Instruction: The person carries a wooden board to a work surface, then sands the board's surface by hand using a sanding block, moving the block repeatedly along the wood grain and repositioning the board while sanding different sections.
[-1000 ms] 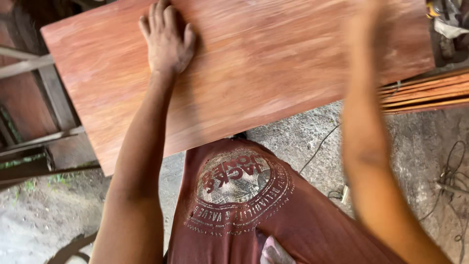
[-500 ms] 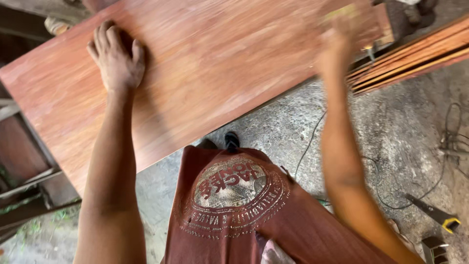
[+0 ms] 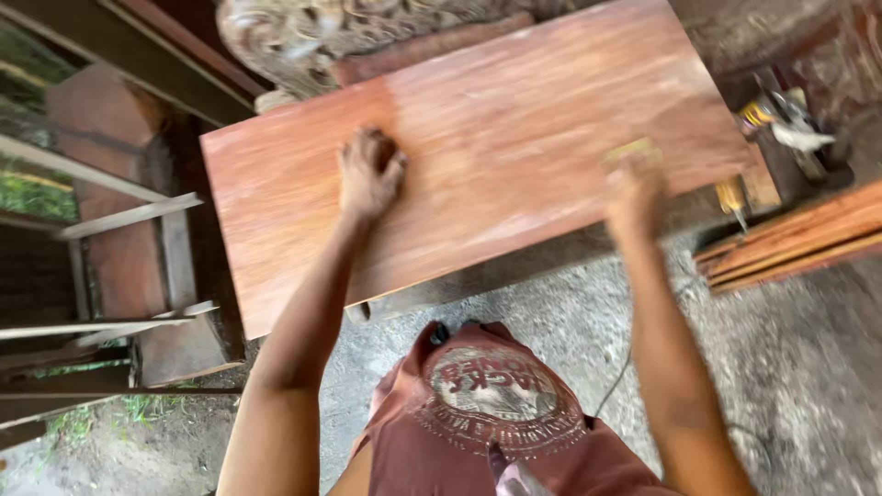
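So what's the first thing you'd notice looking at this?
A big reddish wooden board fills the middle. The left hand presses on it, and the blurred right hand holds a small yellowish pad near its right end. Wooden strips are stacked at the right.

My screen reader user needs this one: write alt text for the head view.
A person's left hand presses flat on a reddish wooden board while the blurred right hand holds a small yellowish pad against it. Wooden slats lie stacked to the right, above a concrete floor.
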